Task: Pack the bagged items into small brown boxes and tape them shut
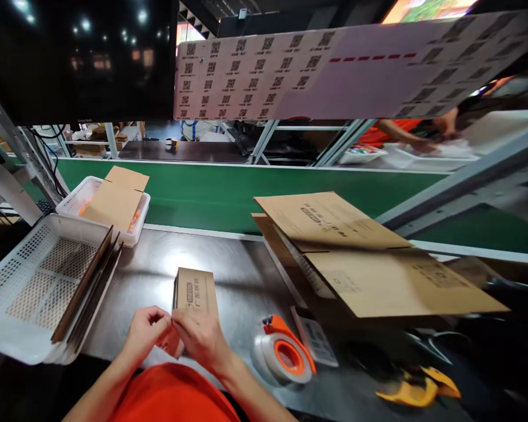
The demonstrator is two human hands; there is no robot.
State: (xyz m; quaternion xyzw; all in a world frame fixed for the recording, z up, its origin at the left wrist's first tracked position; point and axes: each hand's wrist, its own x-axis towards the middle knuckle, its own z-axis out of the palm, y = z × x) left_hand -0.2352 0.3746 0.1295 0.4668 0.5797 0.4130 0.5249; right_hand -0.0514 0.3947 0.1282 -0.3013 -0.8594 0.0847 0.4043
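Note:
My left hand (pixel 147 334) is closed, its thumb and fingers pinched together close to my body. Right beside it, my right hand (pixel 202 337) is pinched too, and the fingertips of both nearly meet. Between them hangs a small, thin reddish thing (pixel 171 341), perhaps plastic; its kind is unclear. Just beyond my hands a small brown cardboard box (pixel 205 287) with dark print sits on the metal table (pixel 240 272), its near end partly covered by my right hand. To the right lies a tape dispenser (pixel 288 354) with an orange frame and a clear roll.
White baskets (pixel 22 249) stand at left, one with flat cardboard in it. Large folded cardboard (pixel 361 275) juts over the right side. A yellow tool (pixel 413 390) lies front right. Behind run a green belt (pixel 202 196) and a code-covered board (pixel 264 76); a co-worker's arms (pixel 405 135) show beyond.

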